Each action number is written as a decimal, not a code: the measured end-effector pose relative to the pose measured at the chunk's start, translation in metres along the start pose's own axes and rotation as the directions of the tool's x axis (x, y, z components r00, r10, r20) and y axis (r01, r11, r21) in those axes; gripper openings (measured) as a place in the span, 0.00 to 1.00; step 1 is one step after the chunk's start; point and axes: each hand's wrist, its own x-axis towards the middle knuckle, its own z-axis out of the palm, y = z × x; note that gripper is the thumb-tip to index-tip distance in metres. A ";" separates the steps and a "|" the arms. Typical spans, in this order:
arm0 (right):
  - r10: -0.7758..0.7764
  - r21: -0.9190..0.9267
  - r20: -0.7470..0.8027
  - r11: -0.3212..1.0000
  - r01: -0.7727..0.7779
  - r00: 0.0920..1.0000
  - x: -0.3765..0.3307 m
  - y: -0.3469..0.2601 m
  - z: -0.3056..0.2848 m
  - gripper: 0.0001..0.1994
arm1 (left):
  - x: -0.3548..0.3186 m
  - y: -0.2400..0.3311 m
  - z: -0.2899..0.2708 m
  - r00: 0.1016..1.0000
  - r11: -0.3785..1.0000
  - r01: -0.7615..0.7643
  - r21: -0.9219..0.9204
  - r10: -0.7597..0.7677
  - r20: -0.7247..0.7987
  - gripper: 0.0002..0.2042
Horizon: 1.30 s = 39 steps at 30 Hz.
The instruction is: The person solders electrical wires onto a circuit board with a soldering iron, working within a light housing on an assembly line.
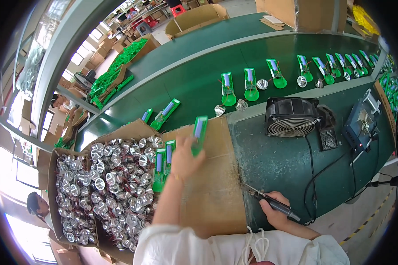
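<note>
My left hand (185, 160), slightly smeared by motion, grips a green plastic flashlight housing (200, 128) with a purple-blue battery cell in it, above the cardboard sheet. Beside that wrist, more green housings (159, 165) with cells lie against a cardboard box of silvery reflector cups (115, 179) with red wires. My right hand (276, 208) is closed round the dark handle of a soldering iron (278, 205). The iron's tip points up and left, low over the cardboard sheet's right edge. The lower part of the held housing is hidden by my fingers.
A green belt (185, 88) carries several housings and reflectors along the far side. A black fan (292, 117), a small tray (328, 139) and a soldering station (361, 126) with cables stand at right. Cardboard (212, 190) covers the bench middle. Other people sit at far left.
</note>
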 end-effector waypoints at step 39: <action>-0.022 0.030 -0.119 0.999 0.026 0.993 -0.013 0.014 0.009 0.10 | -0.189 0.021 -0.032 0.979 0.995 0.095 -0.027 -0.099 -0.179 0.23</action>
